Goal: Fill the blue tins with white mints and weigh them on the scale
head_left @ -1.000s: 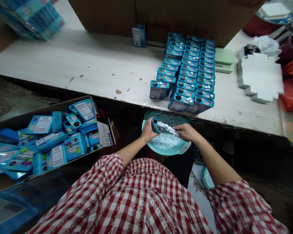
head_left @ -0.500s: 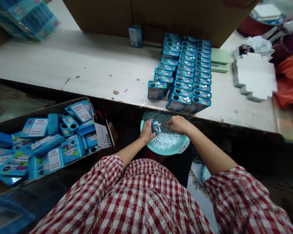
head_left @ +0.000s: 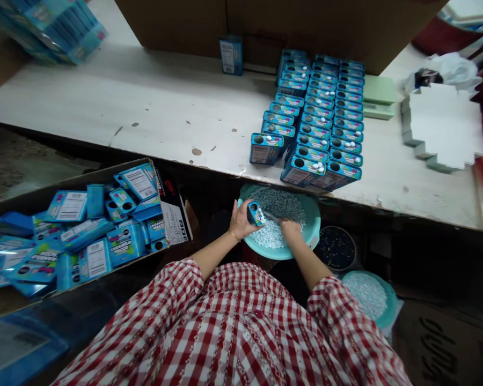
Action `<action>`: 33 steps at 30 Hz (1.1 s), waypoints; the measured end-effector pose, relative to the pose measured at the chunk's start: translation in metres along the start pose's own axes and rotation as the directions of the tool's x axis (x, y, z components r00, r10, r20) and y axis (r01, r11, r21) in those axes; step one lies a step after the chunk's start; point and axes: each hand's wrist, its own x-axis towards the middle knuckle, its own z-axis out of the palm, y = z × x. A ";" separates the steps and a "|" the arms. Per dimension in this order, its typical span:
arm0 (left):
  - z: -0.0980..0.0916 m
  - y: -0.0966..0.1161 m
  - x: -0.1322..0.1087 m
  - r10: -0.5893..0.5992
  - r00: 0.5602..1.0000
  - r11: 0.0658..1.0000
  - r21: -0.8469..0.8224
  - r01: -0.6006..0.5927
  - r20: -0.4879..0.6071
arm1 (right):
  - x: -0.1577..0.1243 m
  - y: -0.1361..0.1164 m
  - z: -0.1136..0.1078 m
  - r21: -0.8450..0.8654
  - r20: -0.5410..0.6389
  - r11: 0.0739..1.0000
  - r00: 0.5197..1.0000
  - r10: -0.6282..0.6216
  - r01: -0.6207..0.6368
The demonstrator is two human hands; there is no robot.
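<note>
My left hand [head_left: 241, 222] is wrapped round a small blue candy box [head_left: 255, 212], tilted over the basin, with a dark round hole in its top and white candies at its edge. My right hand [head_left: 291, 230] grips a scoop, mostly hidden, its visible part [head_left: 271, 216] reaching towards the box. Beneath both hands is a turquoise basin [head_left: 265, 253] with many small white candies [head_left: 287, 202] in it. On the table edge above, rows of filled blue candy boxes [head_left: 314, 142] stand upright with candies on their tops.
At the left, a cardboard carton [head_left: 173, 201] holds many loose blue boxes [head_left: 124, 244]. The white table [head_left: 165, 118] carries a large cardboard box [head_left: 177, 27], flat white card blanks [head_left: 445, 123] and a pale green case [head_left: 378, 96]. Lower right are a dark bucket [head_left: 336, 247] and a second basin [head_left: 390, 316].
My right hand has drawn down and back over the candies with the scoop. The candy box in my left hand has turned, showing its holed top. The view has shifted slightly.
</note>
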 end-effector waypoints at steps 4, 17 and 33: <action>0.003 0.000 0.001 -0.075 0.996 0.997 -0.020 0.074 -0.042 | 0.007 -0.013 0.021 0.114 0.075 0.992 0.995 -0.071 0.062; -0.004 0.014 0.012 -0.287 0.956 0.942 -0.200 0.271 -0.059 | -0.027 0.045 -0.058 0.440 0.093 0.888 0.977 -0.192 0.133; 0.000 0.016 0.013 -0.218 0.976 0.960 -0.184 0.210 -0.020 | -0.024 0.047 -0.087 0.619 0.161 0.785 0.979 -0.128 0.001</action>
